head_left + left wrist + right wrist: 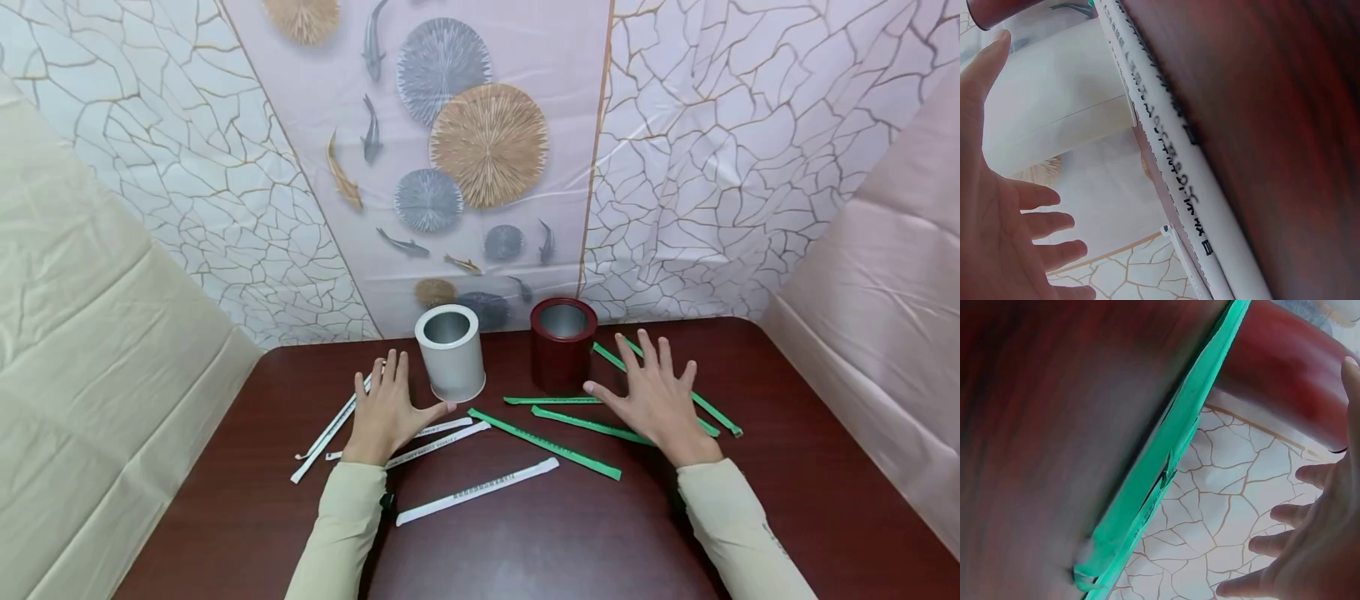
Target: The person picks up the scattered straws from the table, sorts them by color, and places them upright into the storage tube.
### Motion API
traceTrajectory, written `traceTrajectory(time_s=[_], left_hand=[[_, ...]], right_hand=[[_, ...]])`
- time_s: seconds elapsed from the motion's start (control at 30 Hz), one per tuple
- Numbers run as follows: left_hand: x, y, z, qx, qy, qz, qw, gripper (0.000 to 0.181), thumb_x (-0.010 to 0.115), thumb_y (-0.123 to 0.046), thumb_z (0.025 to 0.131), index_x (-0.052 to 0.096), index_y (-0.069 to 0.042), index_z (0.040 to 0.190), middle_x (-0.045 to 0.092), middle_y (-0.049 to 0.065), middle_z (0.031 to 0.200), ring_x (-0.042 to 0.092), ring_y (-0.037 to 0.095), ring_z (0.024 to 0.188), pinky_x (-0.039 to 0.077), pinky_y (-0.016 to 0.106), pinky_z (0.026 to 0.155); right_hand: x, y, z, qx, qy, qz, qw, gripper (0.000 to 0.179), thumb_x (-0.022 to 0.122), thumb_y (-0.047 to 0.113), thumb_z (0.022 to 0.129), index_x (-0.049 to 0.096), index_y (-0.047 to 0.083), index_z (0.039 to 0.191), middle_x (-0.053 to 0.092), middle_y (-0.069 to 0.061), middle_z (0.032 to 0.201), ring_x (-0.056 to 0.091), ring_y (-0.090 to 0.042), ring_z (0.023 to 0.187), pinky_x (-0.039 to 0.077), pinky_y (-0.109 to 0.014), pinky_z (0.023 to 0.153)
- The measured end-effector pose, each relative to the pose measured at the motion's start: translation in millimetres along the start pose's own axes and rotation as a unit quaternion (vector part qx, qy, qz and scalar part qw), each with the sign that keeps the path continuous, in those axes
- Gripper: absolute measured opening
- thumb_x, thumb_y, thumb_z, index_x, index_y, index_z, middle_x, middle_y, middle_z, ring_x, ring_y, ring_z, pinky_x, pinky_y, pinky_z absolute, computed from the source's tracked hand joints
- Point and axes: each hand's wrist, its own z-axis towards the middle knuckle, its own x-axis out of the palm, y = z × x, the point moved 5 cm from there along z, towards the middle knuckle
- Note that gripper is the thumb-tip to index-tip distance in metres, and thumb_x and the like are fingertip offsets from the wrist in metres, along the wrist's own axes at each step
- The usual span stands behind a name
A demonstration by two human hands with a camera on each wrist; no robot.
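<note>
My left hand [382, 417] is spread palm down above white paper-wrapped straws [442, 444], holding nothing. Just beyond it stands a white can [456, 367], open at the top. On the other side, my right hand [660, 400] spreads its fingers over green-wrapped straws [592, 425], also holding nothing. A dark red can [561, 362] stands upright to the left of its fingertips. In the left wrist view, printed white straws [1166, 150] lie below the spread left fingers. Green wrappers [1154, 469] and the red can [1291, 369] appear beside the right hand in the right wrist view.
One white straw [480, 490] lies nearest me, and a green straw [547, 446] slants across the middle of the brown table [555, 542]. More white straws [330, 437] lie at the left. Patterned cloth [690, 167] hangs behind the table, with plain cloth at both sides.
</note>
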Motion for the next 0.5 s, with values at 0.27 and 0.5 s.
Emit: traceTrajectory(time_s=[0.27,0.5], left_hand=[[0.3,-2.8,-0.2,0.010,-0.012,-0.004,0.9999,0.129,0.060,-0.090,0.079,0.027,-0.001,0.166,0.027,0.021,0.171,0.025,0.044,0.158,0.016,0.072,0.123],[2.7,-3.1,-1.1,0.015,-0.026,-0.004,0.9995,0.125,0.063,-0.088,0.079,0.035,0.001,0.163,0.039,0.021,0.166,0.033,0.044,0.154,0.022,0.071,0.122]], right_hand=[[-18.9,15.0,7.7,-0.019,-0.007,0.063,0.9978,0.103,0.056,0.075,0.096,0.022,0.013,0.170,0.019,-0.027,0.171,0.015,-0.051,0.157,0.013,-0.082,0.115],[-36.1,36.4,31.9,-0.058,-0.007,0.121,0.9909,0.097,0.063,0.069,0.096,0.028,0.013,0.168,0.024,-0.023,0.170,0.028,-0.047,0.153,0.032,-0.075,0.113]])
